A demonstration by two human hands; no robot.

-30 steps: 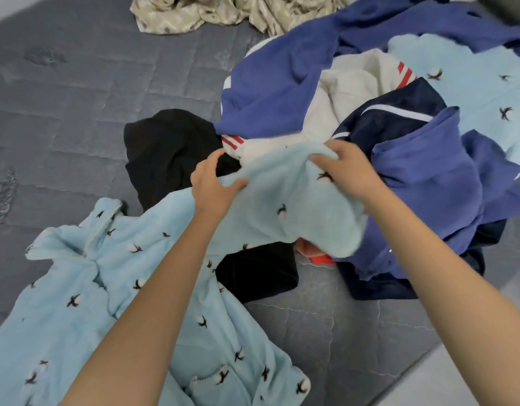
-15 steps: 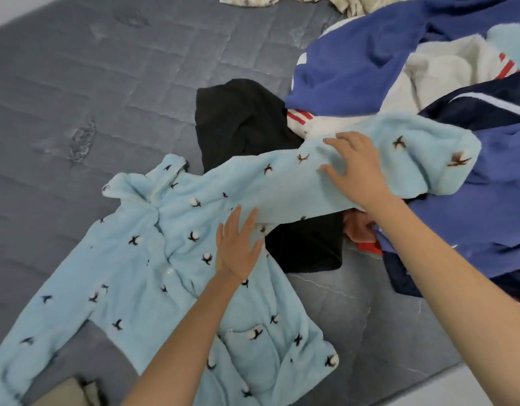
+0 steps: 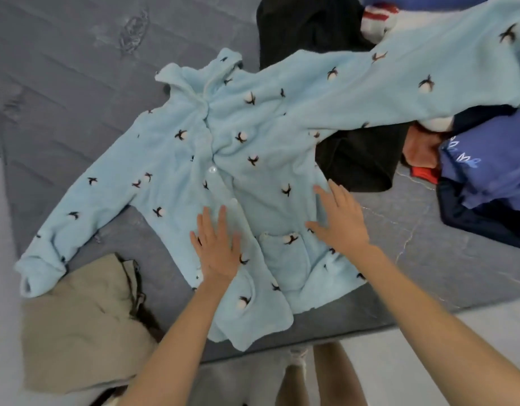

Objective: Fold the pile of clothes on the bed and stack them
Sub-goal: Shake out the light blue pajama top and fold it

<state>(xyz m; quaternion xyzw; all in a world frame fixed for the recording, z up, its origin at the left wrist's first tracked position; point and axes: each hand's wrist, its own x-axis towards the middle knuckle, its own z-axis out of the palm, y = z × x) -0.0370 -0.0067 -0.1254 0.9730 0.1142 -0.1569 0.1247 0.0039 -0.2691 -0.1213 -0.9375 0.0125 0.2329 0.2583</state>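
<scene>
Pale-blue fleece top (image 3: 252, 148) lies spread front-up on the grey bed (image 3: 62, 83), your left hand (image 3: 216, 247) and right hand (image 3: 339, 221) both flat and unclenched on it.

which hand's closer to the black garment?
Right. The right hand lies flat on the blue top, just below the black garment; the left hand rests farther left, mid-top.

Bare forearms without sleeves, left hand (image 3: 216, 249) and right hand (image 3: 339, 221) free of rings or watch
</scene>
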